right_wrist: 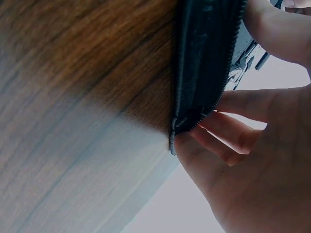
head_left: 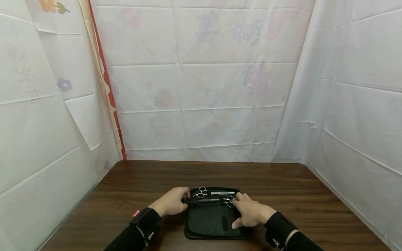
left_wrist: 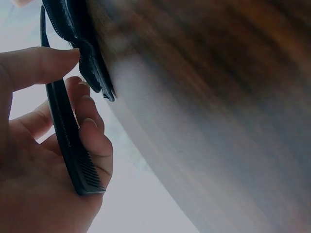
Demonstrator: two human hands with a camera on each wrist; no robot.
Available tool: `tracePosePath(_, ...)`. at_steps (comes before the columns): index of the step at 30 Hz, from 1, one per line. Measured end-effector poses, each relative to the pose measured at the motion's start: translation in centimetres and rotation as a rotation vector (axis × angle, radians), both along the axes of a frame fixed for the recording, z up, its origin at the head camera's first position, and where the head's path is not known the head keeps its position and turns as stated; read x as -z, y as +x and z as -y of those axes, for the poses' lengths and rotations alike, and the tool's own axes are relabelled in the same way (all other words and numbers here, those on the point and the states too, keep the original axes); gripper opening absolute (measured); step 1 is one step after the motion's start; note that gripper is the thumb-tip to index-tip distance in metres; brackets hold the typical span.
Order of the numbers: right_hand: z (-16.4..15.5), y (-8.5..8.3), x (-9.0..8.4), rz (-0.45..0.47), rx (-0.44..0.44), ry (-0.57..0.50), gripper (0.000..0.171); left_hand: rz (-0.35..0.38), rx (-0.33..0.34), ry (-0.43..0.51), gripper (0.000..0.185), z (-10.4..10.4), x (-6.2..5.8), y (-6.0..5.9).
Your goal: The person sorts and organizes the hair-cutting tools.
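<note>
A black zip case lies open and flat on the dark wooden table, near the table's front edge at about 6 o'clock in the head view, with both hands at its far half. The left hand sits at the case's 10 o'clock corner, and its fingers are curled round the end of a black comb that lies crosswise over the case's upper part; the left wrist view shows the comb held between the curled fingers and the palm, with the thumb stretched toward the case's zip edge. The right hand rests on the case's right side at about 3 o'clock, its fingers held close together and reaching toward a pair of silver scissors; whether they pinch the scissors cannot be told. In the right wrist view the fingers touch the case's zipped edge. A 2nd pair of scissors lies along the case's far edge at 12 o'clock. White sheets hang behind and beside the table.
</note>
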State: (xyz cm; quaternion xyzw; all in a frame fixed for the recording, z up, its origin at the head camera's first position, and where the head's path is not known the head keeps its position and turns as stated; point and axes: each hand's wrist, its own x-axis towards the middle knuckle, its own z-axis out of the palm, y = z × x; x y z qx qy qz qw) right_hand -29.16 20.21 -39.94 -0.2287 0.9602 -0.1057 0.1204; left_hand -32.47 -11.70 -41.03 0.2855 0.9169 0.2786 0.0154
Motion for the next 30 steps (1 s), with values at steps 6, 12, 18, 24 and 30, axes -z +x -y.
tracePosePath(6, 0.0, 0.1, 0.0, 0.001, 0.0, 0.0, 0.076, -0.019, 0.017, -0.023, 0.021, -0.4, -0.3, 0.2)
tracePosePath(12, 0.1, 0.0, 0.0, 0.005, 0.012, 0.01, 0.077, -0.035, 0.029, -0.053, 0.02, -0.6, -0.6, 0.7)
tracePosePath(18, 0.2, 0.0, 0.0, 0.002, 0.003, 0.014, 0.076, -0.01, 0.018, -0.071, 0.02, -0.3, -0.8, 1.1)
tracePosePath(24, 0.3, 0.0, 0.0, -0.009, -0.003, 0.01, 0.076, 0.02, 0.017, -0.069, 0.021, 0.2, -0.8, 1.5)
tracePosePath(30, 0.2, 0.1, 0.1, -0.012, -0.002, 0.007, 0.077, 0.035, 0.02, -0.079, 0.021, 0.5, -0.9, 1.8)
